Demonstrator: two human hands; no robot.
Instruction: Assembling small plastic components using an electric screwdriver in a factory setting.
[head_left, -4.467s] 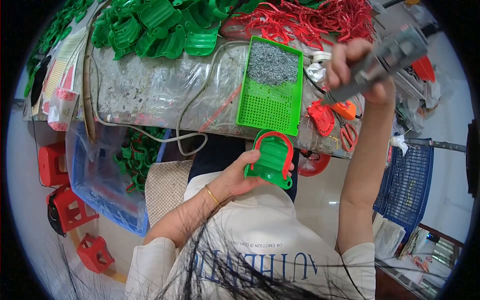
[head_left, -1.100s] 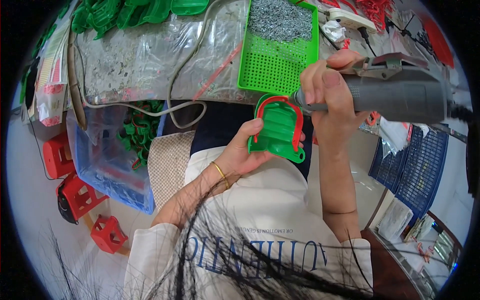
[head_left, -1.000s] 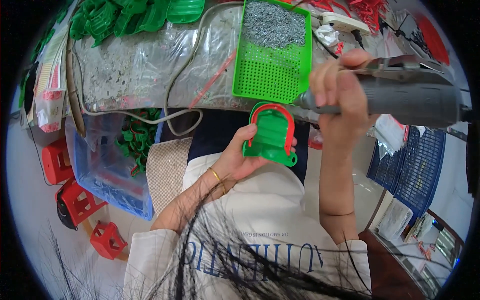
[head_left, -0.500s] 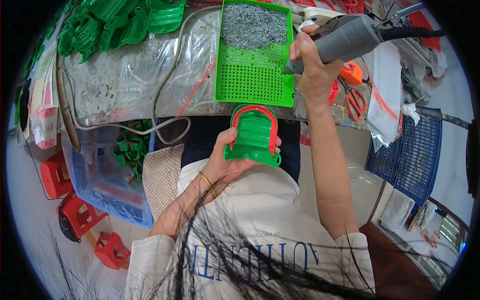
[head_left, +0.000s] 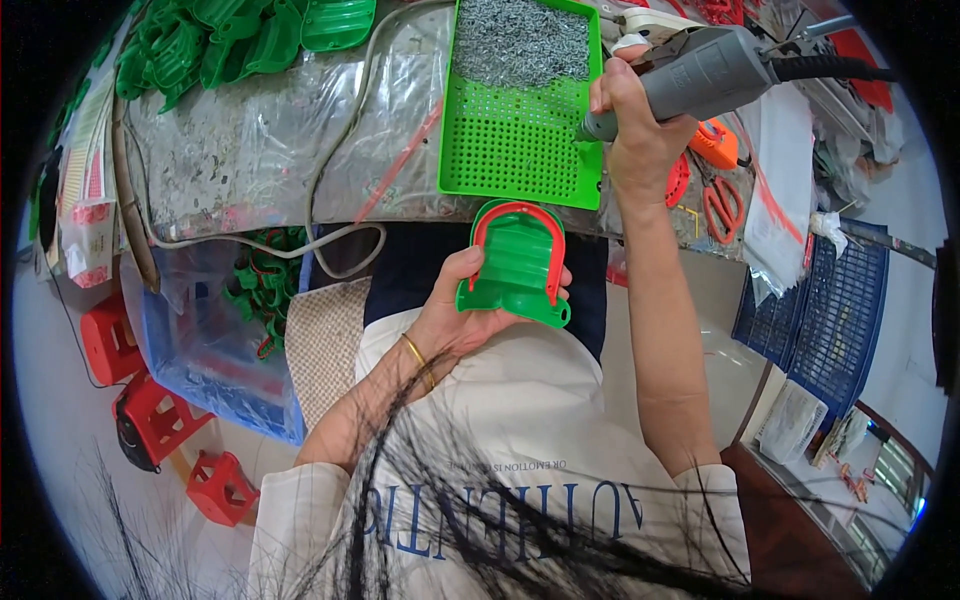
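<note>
My left hand [head_left: 455, 310] is closed around a green plastic shell part [head_left: 517, 262], held hollow side up just in front of the table edge. A red U-shaped plastic strip [head_left: 556, 250] lies along the shell's inner rim. My right hand [head_left: 640, 140] grips a grey electric screwdriver [head_left: 705, 78] with a black cable. Its nose points down and left, over the right side of a green perforated tray [head_left: 448, 170]. At the far end of that tray lies a heap of small silvery screws [head_left: 520, 42]. Whether the nose carries a screw is too small to tell.
Green shells [head_left: 230, 45] pile up at the table's far left. Below them stands a blue crate [head_left: 200, 375] with assembled green and red parts. Orange-handled scissors [head_left: 722, 208] and plastic bags [head_left: 775, 225] lie on the right. A pale cable [head_left: 330, 170] crosses the table. Red stools [head_left: 220, 488] stand lower left.
The whole view has shifted slightly, with tray and table moved a little up and right. Both hands keep their grips, and the screwdriver remains over the tray's right side.
</note>
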